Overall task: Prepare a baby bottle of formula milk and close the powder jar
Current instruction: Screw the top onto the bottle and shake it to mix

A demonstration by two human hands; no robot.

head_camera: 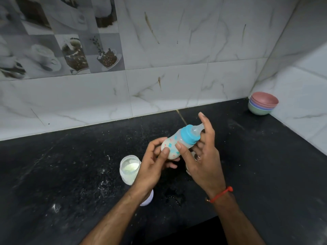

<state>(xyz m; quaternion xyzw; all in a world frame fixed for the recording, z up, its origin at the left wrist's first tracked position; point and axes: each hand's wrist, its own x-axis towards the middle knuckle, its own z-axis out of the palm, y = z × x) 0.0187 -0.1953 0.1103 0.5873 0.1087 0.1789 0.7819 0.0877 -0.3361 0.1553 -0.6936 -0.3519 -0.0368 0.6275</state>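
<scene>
— Any writing to read here?
— None. The baby bottle carries small red and blue printed marks, but they look like little shapes, not letters or numbers.
— A scale on its side, perhaps?
— Possibly; the bottle is blurred, so I cannot tell.
— And the powder jar?
— No label shows on it.
— The wall?
— The picture tiles show cups and coffee beans, with no words on them.
</scene>
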